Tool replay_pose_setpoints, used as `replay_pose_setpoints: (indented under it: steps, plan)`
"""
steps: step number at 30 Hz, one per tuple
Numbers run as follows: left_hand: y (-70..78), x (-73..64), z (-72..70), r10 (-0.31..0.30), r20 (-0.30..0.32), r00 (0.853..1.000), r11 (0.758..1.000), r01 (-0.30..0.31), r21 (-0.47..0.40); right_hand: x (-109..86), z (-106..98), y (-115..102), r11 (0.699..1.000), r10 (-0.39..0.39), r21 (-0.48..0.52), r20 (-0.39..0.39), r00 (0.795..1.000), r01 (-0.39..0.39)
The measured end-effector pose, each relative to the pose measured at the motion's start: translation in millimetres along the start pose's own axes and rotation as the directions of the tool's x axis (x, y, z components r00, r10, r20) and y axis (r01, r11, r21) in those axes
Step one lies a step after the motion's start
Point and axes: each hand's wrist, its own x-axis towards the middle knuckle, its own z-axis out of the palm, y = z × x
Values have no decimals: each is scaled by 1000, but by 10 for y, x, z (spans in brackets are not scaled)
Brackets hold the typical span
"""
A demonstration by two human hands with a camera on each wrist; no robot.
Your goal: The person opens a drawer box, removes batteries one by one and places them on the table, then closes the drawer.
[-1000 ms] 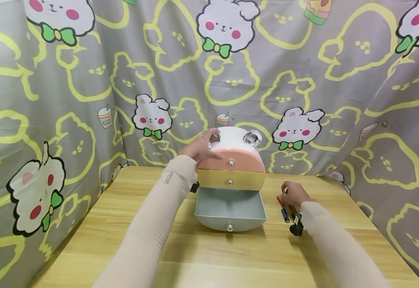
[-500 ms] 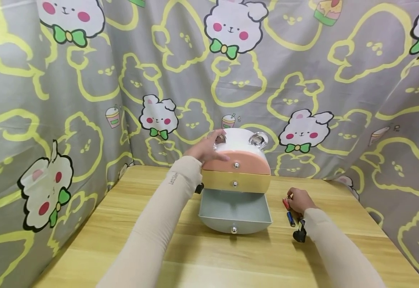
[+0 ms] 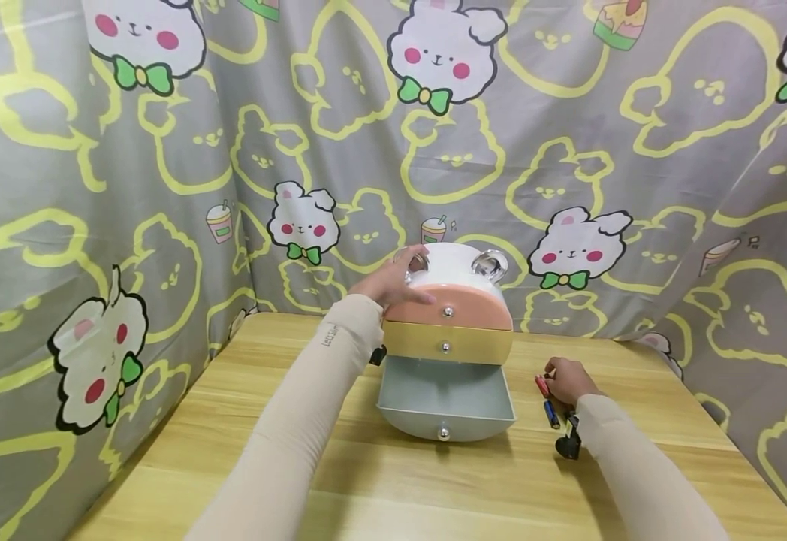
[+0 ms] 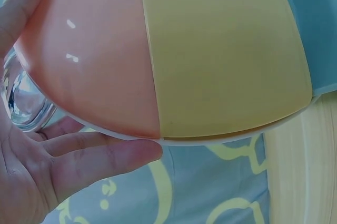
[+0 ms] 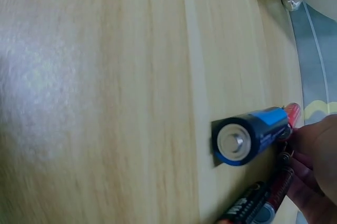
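A small rounded drawer box [image 3: 453, 263] with a white shell stands on the table. Its peach drawer [image 3: 471, 306] and yellow drawer [image 3: 477, 346] are pushed in; the grey-green bottom drawer [image 3: 474, 428] is pulled out. My left hand [image 3: 390, 279] grips the box's upper left side, thumb on the peach front and fingers along the side in the left wrist view. My right hand [image 3: 571, 382] is down among several batteries, fingertips right at a red battery [image 5: 293, 112]. A blue battery [image 5: 263, 124], a black battery [image 5: 245, 204] and a dark red battery [image 5: 280, 184] lie close by. Whether it pinches one I cannot tell.
The wooden table [image 3: 495, 496] spreads out around the box. A patterned grey curtain [image 3: 360, 158] hangs behind the table and along both sides. Two shiny ear-like rings [image 3: 490, 264] stick up from the box's top. A black wrist camera [image 3: 568, 447] sits below the right hand.
The head view has shifted, so everything sits a little further right in it. My left hand keeps its hold on the drawer box, and my right hand stays at the batteries.
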Motion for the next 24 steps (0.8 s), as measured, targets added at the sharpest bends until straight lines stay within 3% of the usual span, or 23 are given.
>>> replay_pose_setpoints:
  steps: [11, 19, 24]
  plan:
    - [-5, -23, 14, 16, -17, 1000, 998, -15, 64, -30, -73, -71, 1000, 17, 5, 8, 1000, -17]
    - [0, -25, -11, 25, -17, 1000, 999, -24, 47, -76, -168, -264, 998, -54, 34, -25, 998, 55]
    - [-2, 12, 1, 13, -8, 1000, 999, -13, 49, -236, -231, -390, 991, -75, 108, -62, 995, 81]
